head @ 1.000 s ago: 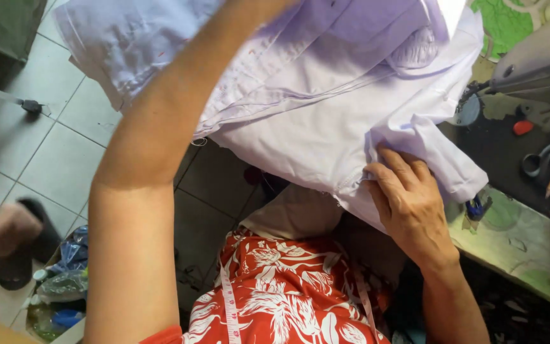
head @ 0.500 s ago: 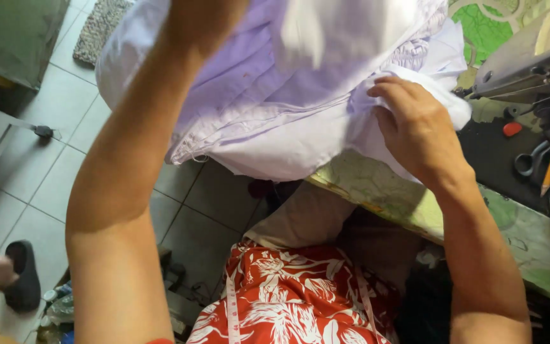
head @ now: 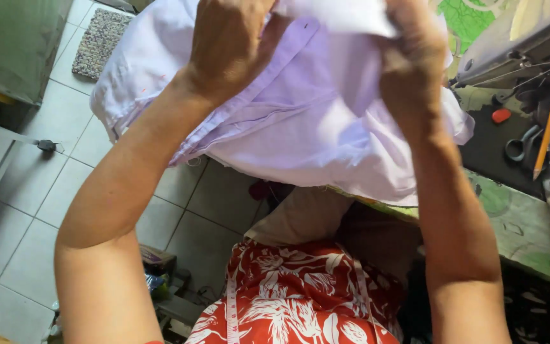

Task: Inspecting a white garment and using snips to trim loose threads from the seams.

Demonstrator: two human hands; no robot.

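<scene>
While you look down past your raised arms, your left hand (head: 233,44) is closed on the upper edge of a pale lilac cloth (head: 313,127), its back turned toward you and its fingers curled over into the fabric. Your right hand (head: 412,54) is just beside it, bunched tight on the same edge, where a lighter, almost white fold (head: 338,14) of the cloth passes between the two hands. The cloth hangs down from both grips in loose folds with several seams showing, spreading wide to the left over the tiled floor (head: 39,185) and draping on the right over the near edge of the green patterned table (head: 529,236). On that table, well to the right of your right hand, lie a pair of scissors (head: 522,145), an orange pencil (head: 547,137) and a small red object (head: 501,115), with the grey body of a sewing machine (head: 517,44) above them. Below the cloth you see your lap in a red dress with white flowers (head: 294,299), and a white measuring tape (head: 232,306) hanging down over it. A woven mat (head: 100,41) lies on the floor at the upper left, beyond the cloth.
</scene>
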